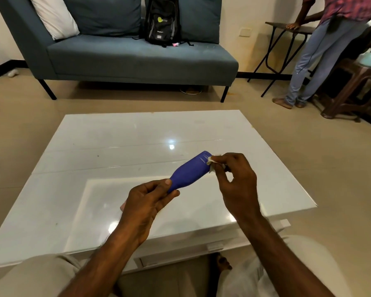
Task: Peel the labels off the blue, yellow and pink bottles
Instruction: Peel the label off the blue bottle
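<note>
Left hand (147, 200) gripped blue bottle (189, 171) neck; right hand (234, 174) pinched label (211, 162) scrap. Next likely: pull scrap clear.

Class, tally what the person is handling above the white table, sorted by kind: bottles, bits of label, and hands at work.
Blue bottle: 1
Label scrap, pinched off at the bottle's far end: 1
Hands: 2, left hand and right hand
Total: 4
</note>
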